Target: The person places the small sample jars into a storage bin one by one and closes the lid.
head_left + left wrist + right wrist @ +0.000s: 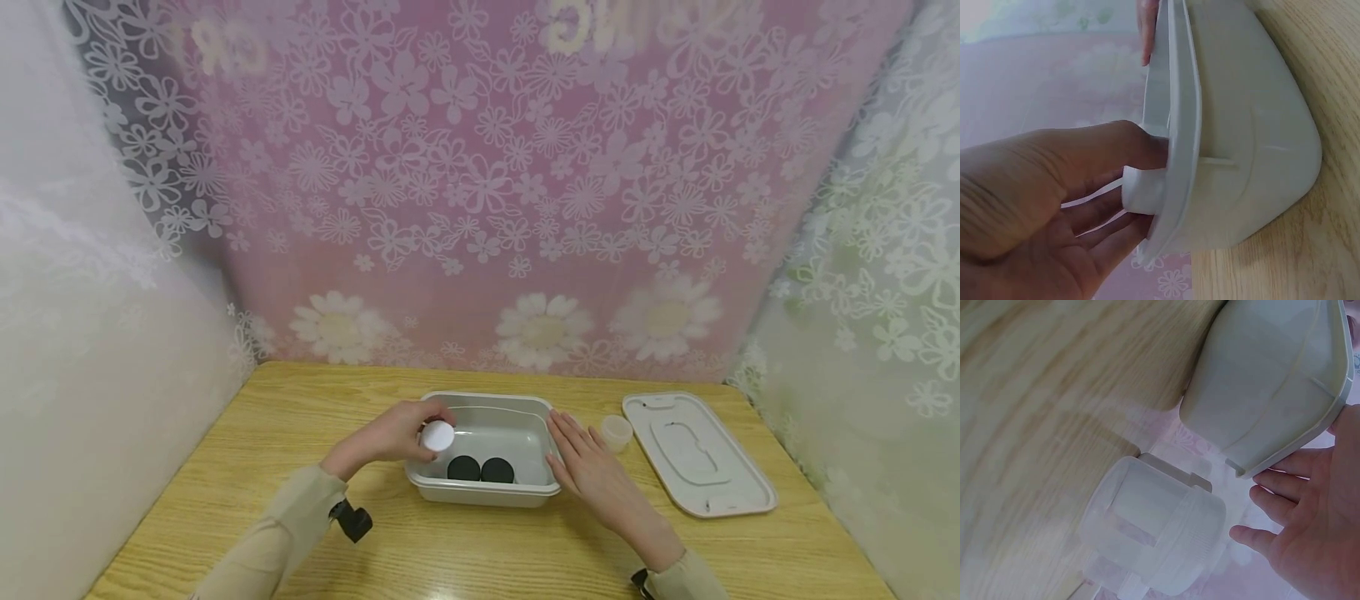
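Observation:
A light grey plastic storage box (491,497) stands without its lid on the wooden table. My left hand (401,432) pinches a small white round-topped cylinder (437,436) between thumb and fingers, over the box's left end. From the left wrist view, the cylinder (1144,190) sits right at the box rim. Two black round-topped things (464,468) lie side by side in the front of the box. My right hand (592,477) rests with extended fingers along the box's right rim. In the right wrist view its fingertips (1269,481) are at the rim.
A translucent plastic jar (617,433) stands just right of the box, behind my right hand. Further right, the white box lid (701,454) lies flat on the table (330,392). Floral curtains (487,208) hang at the back and sides.

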### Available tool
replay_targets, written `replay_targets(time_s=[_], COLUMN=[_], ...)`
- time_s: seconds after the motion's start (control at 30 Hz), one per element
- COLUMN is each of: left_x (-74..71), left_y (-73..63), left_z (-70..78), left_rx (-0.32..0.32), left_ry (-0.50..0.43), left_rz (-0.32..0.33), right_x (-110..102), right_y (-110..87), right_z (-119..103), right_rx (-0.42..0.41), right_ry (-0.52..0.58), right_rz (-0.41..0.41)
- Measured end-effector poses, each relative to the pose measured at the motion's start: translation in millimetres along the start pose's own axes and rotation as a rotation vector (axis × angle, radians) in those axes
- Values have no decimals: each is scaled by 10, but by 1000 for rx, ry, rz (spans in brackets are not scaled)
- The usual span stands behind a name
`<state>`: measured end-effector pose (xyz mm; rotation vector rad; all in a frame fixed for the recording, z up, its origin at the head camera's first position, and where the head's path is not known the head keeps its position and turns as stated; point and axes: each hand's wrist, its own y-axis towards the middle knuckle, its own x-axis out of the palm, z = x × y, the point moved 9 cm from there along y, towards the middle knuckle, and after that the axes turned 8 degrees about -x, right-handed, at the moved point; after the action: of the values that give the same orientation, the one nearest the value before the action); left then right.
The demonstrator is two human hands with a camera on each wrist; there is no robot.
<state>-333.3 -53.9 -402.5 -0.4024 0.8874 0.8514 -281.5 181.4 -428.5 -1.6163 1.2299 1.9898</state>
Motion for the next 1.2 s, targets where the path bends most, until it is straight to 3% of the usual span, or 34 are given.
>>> replay_targets(time_s=[0.37,0.7,1.2], left_x=[119,206,249], left_y=[52,103,112], left_z=[51,106,224], left_rx=[-20,-67,-91], left_ry=[142,331,437], left_rz=[-108,-113,-147], right_x=[6,19,6], right_y=[9,18,32], right_z=[11,36,53], right_rx=[9,16,5], right_ry=[14,19,11], right_rz=[-21,-33,-15])
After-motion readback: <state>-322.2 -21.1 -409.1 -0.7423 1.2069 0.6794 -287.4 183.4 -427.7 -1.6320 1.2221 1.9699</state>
